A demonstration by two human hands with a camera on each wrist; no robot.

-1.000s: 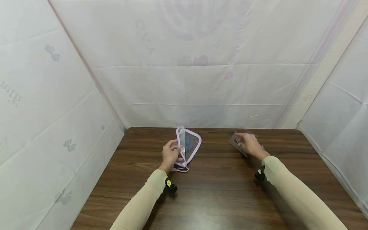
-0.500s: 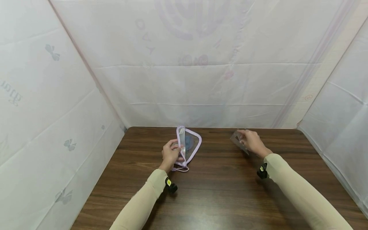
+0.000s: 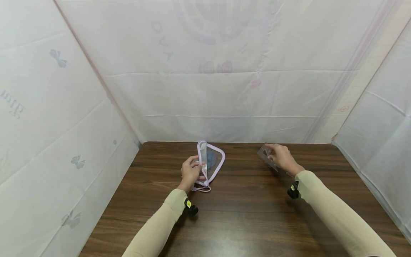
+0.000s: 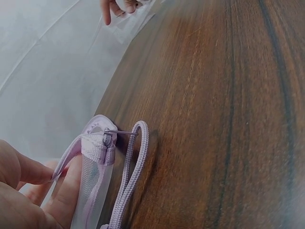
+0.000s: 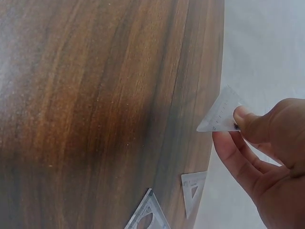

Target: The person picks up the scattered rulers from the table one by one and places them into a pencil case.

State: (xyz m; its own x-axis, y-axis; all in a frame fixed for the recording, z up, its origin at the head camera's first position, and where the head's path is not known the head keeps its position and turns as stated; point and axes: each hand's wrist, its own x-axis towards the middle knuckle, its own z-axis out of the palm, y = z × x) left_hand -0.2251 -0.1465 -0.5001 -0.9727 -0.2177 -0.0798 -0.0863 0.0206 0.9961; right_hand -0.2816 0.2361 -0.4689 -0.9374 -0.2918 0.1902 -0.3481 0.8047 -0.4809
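My left hand grips the left side of a clear zip pouch with lilac edging, which stands on the table. A round bluish patch shows through its front. In the left wrist view, the thumb and fingers hold the lilac edge, and a braided cord loop hangs beside it. Farther right, my right hand pinches a clear set square with scale marks, its rest hidden by the fingers. Two clear set squares lie below that hand in the right wrist view, one nearer the edge and one partly out of frame.
The brown wooden table reaches back to a white printed curtain. More white sheeting hangs at the left and right. Both wrists wear black cameras.
My right hand has shifted slightly right with the set square, then stays nearly still. Clear pieces seen behind that hand a second ago are mostly hidden now. The left hand and pouch have not moved.
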